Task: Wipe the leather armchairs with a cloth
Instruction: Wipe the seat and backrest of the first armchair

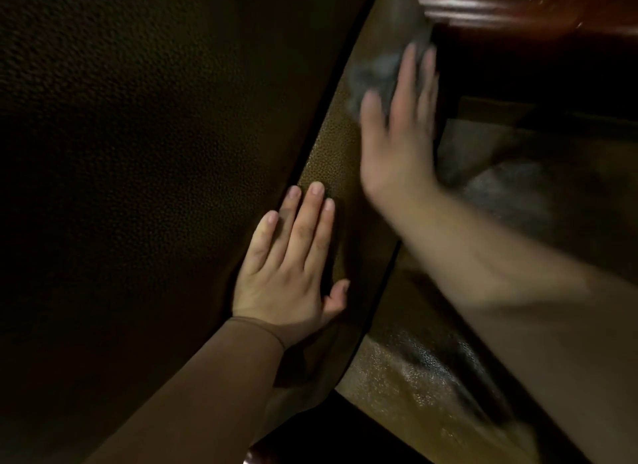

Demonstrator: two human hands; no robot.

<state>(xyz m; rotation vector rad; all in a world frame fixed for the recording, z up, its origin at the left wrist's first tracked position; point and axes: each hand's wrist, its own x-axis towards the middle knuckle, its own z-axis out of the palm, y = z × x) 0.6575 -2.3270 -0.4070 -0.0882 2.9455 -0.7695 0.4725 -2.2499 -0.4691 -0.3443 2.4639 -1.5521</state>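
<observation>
- A person's right hand [397, 125] presses a grey cloth [374, 73] flat against a brown leather armchair [331, 159], fingers straight and spread over the fabric rather than curled round it; the cloth lies under and just beyond the fingertips, blurred by motion.
- The left hand [290, 266] rests palm-down lower on the same narrow leather panel, fingers straight and together, gripping nothing; a brown sleeve [193, 387] covers the forearm to the wrist.
- The panel runs as a long strip from lower centre to upper right, and both hands point along it, the cloth at its upper end.
- A dark seam borders the strip on the left, where it meets a broad, shadowed leather surface [138, 152] filling the left of the view.
- To the right the strip drops away toward a lighter, shiny leather cushion [414, 377].
- Polished reddish wood [500, 4] runs across the top right corner, just above the cloth.
- Bare leather between the two hands leaves open room along the strip.
</observation>
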